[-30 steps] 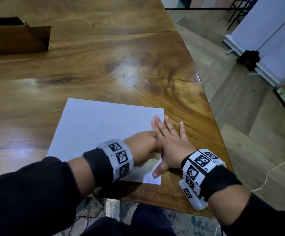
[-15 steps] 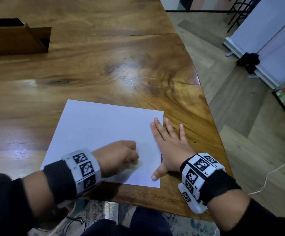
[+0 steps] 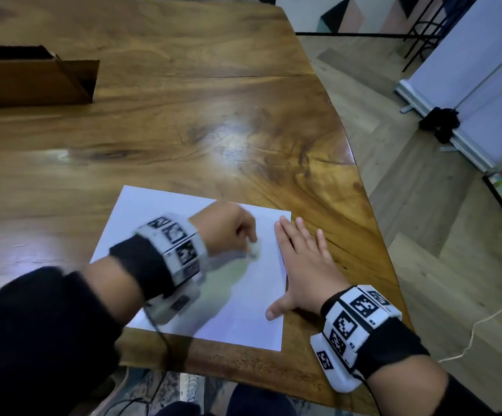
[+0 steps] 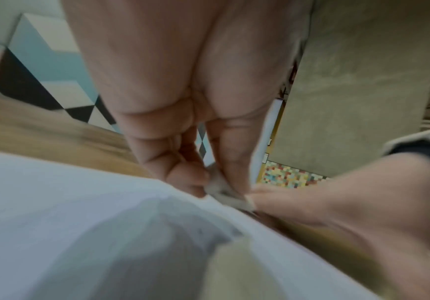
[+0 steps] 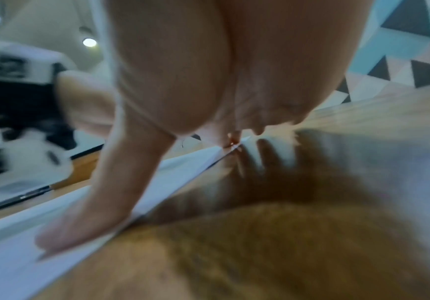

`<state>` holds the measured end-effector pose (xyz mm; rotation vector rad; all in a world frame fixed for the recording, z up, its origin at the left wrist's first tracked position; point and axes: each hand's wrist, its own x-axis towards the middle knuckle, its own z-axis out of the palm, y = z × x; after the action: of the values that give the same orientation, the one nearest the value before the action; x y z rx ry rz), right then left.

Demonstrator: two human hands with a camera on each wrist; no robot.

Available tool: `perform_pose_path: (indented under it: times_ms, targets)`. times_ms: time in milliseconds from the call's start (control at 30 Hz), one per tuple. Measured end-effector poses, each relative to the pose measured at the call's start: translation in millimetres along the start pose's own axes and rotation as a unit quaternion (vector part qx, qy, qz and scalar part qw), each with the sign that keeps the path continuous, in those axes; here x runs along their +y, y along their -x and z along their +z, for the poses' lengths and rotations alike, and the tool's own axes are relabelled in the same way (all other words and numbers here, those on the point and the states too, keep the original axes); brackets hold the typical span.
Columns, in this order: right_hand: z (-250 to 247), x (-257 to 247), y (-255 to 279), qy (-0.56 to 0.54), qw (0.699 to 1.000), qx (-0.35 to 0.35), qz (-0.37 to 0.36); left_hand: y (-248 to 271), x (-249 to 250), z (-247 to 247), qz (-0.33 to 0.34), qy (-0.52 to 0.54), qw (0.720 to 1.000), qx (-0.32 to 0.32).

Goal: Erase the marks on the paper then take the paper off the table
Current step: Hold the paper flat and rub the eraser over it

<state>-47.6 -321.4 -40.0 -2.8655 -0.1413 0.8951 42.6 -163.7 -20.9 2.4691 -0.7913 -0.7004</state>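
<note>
Paper lay flat at the desk's near right edge, long axis running near-to-far, tilted slightly left. Versus half a second earlier, left hand had moved from the near edge up toward the far right part of the sheet. Its grip pinched a small pale eraser against the sheet. Right hand lay released, fingers flat, straddling the right edge.

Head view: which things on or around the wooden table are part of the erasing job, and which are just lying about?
Part of the job:
- white sheet of paper, flat on the wooden table
- small whitish eraser, pinched by the left hand
- right hand, pressed flat on the sheet's right edge

Lying about:
- brown cardboard box, far left on the table
- black bundle on the floor
</note>
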Motion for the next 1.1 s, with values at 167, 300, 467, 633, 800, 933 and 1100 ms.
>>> perform_pose_path:
  times_ms: [167,300,467,633,800,933,1100]
  targets:
    - [-1.0,0.6,-1.4,0.011,0.999,-0.022,0.021,-50.9,19.7,1.9,-0.034,-0.044,0.997,0.054]
    - [-1.1,0.7,-0.7,0.012,0.999,-0.019,0.025,-26.8,16.4,15.4,0.004,-0.031,0.999,0.038]
    - [-1.4,-1.1,-1.4,0.021,0.999,-0.017,0.027,20.5,-1.0,25.3,0.076,-0.045,0.991,-0.099]
    - [-3.8,-3.3,-1.2,0.034,0.998,-0.029,0.034,-28.0,8.9,7.1,0.013,-0.027,0.999,0.042]
    - [-3.7,-3.5,-1.7,0.035,0.998,-0.027,0.035,2.8,-1.5,20.7,0.039,-0.040,0.998,-0.014]
    - [-4.0,-5.2,-1.4,0.031,0.998,-0.029,0.037,30.6,-6.9,27.9,0.073,-0.056,0.993,-0.071]
    - [-6.3,-7.3,-0.9,0.046,0.997,-0.033,0.044,-12.4,4.3,16.5,0.043,-0.038,0.998,-0.001]
